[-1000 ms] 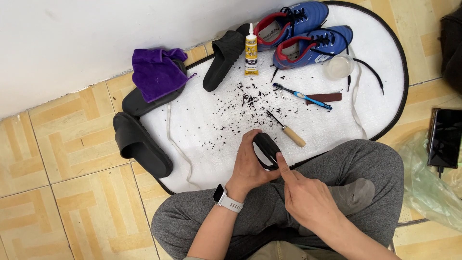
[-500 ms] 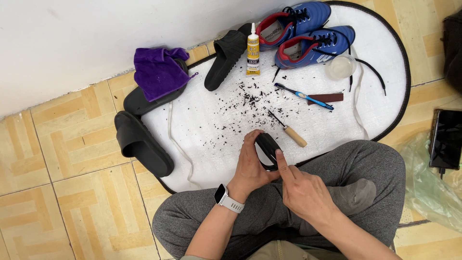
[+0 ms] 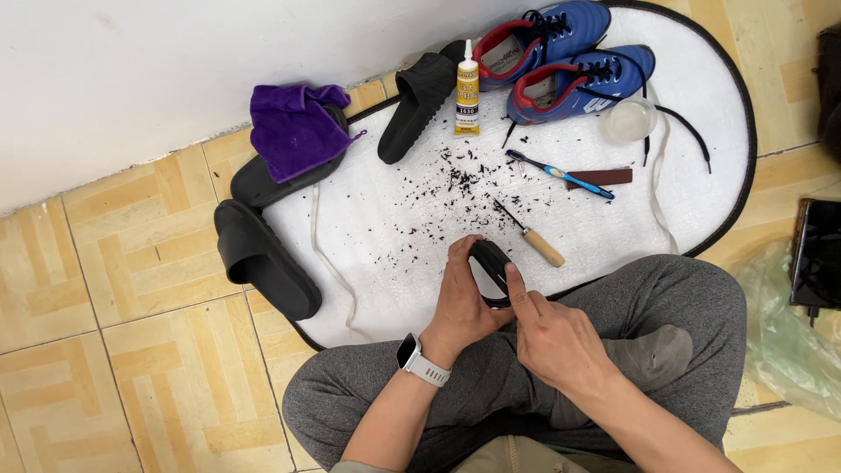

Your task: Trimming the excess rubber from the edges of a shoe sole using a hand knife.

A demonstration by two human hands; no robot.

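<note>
Gripping a black shoe sole (image 3: 491, 271) at lower centre, our left hand (image 3: 460, 302) tilts it upright over the white mat (image 3: 385, 228), while our right hand (image 3: 552, 337), fingers curled, presses an extended forefinger along its edge; awl (image 3: 530, 236) nearby.

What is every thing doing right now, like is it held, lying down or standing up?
Black insole: held on edge in left hand.
Right hand: forefinger pressed on insole.
Glue bottle: lying down, capped.
Blue shoes: lying side by side, laces loose.
Awl: lying untouched.
Toothbrush: lying flat.
Purple cloth: crumpled on a black slide.
</note>
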